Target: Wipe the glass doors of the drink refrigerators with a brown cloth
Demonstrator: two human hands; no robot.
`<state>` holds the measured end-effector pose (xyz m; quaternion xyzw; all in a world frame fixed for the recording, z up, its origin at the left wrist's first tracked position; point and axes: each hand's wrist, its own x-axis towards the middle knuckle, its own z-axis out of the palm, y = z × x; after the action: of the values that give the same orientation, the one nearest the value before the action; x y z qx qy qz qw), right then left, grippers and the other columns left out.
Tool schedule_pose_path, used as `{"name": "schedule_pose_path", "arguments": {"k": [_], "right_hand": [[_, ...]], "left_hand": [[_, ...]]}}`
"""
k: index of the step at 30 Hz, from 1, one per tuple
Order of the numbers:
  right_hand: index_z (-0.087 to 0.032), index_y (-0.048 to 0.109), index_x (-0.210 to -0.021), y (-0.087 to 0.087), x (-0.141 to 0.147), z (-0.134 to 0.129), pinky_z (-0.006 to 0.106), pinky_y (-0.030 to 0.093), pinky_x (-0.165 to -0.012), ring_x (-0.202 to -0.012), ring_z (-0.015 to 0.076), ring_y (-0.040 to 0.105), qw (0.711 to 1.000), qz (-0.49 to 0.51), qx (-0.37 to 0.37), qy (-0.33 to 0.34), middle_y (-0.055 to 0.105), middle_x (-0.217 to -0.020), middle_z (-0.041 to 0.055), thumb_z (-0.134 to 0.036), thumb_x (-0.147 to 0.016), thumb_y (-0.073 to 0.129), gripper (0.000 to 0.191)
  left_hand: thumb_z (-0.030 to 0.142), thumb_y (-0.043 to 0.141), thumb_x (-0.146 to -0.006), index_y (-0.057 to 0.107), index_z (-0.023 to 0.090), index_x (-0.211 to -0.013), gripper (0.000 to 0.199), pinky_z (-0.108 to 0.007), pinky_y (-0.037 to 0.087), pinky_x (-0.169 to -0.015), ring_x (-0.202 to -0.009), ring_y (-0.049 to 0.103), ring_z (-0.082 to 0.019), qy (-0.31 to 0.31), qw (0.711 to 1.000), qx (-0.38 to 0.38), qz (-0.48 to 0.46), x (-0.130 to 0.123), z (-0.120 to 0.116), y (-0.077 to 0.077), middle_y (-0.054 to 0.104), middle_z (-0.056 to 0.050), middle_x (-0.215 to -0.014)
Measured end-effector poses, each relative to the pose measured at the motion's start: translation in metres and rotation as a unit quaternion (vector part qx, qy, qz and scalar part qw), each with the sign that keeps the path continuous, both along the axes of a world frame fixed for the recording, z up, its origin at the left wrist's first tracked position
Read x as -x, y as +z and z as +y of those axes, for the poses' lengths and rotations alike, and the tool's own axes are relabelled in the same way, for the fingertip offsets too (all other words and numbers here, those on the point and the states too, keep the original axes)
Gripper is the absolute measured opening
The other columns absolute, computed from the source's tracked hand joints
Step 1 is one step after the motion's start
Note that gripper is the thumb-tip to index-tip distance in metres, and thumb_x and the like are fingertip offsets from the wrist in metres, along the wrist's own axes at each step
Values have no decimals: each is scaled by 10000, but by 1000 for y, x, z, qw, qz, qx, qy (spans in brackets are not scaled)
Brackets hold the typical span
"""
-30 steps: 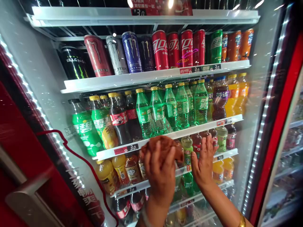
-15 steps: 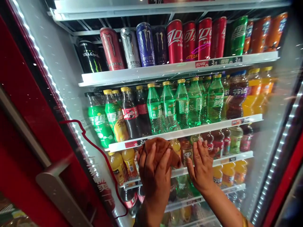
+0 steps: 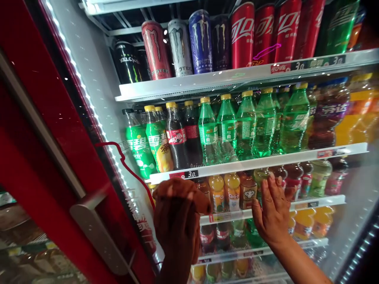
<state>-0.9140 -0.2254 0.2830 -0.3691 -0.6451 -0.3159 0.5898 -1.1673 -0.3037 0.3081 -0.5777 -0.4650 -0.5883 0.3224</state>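
My left hand [image 3: 176,225], in shadow, grips a brown cloth [image 3: 177,188] and holds it against the glass door [image 3: 133,232] of a drinks fridge. Part of the cloth sticks out past the fingertips and hangs down at the hand's right side. To the right, my right hand [image 3: 274,209] lies flat on the same glass, fingers stretched upward, holding nothing. Behind the hands, through the glass, are shelves of bottles, among them a green Sprite bottle [image 3: 140,148] and a cola bottle [image 3: 177,138].
A silver door handle [image 3: 100,236] stands out from the red frame [image 3: 59,157] at left. A thin red line [image 3: 130,171] and printed letters mark the glass. Cans such as a pink Monster can [image 3: 156,51] line the upper shelf. An LED strip [image 3: 85,94] edges the inside.
My left hand and the cloth have slid left and slightly down across the glass. The view has shifted closer and leftward. My right hand stays flat on the glass.
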Motion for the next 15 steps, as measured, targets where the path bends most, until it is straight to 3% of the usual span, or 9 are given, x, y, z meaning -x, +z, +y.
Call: {"name": "schedule_pose_path", "arguments": {"k": [3,7,9,11,15], "right_hand": [[-203,249,-1684,-1,1,1,571,83,-1355,-1638,274,236,1000,-3,-2,0,244,-1755,94,-187,-994,587,769],[-193,250,-1684,-2,1,2,594,89,-1350,-1639,287,231,1000,-5,-9,-4,245,-1755,98,-188,-992,579,766],[-197,249,-1684,-1,0,2,613,92,-1345,-1639,298,229,1000,-7,-11,-5,244,-1756,98,-180,-986,576,771],[-204,245,-1686,-1,-2,2,626,91,-1342,-1638,304,232,1000,-10,-9,-4,241,-1757,96,-174,-984,576,777],[-185,232,-1689,-4,5,-4,592,96,-1353,-1643,298,214,1000,-7,6,-2,226,-1761,112,-171,-983,589,791]], "left_hand": [[226,741,-932,691,313,-1360,439,-548,499,-1197,-1400,589,-314,-4,999,-33,-6,-16,6,2,643,-69,-1440],[92,704,-927,758,354,-1251,420,-493,430,-1264,-1491,494,-280,-34,996,-38,75,-72,16,-15,667,-31,-1397],[102,715,-925,764,352,-1245,409,-457,406,-1284,-1472,496,-253,-47,992,-48,109,-88,18,-19,670,-19,-1379],[119,716,-934,763,352,-1250,396,-440,399,-1286,-1444,508,-239,-58,989,-51,128,-86,18,-16,664,-14,-1374],[97,689,-942,775,332,-1216,371,-439,346,-1309,-1517,427,-250,-48,994,-23,99,-56,11,-9,607,-41,-1412]]}}
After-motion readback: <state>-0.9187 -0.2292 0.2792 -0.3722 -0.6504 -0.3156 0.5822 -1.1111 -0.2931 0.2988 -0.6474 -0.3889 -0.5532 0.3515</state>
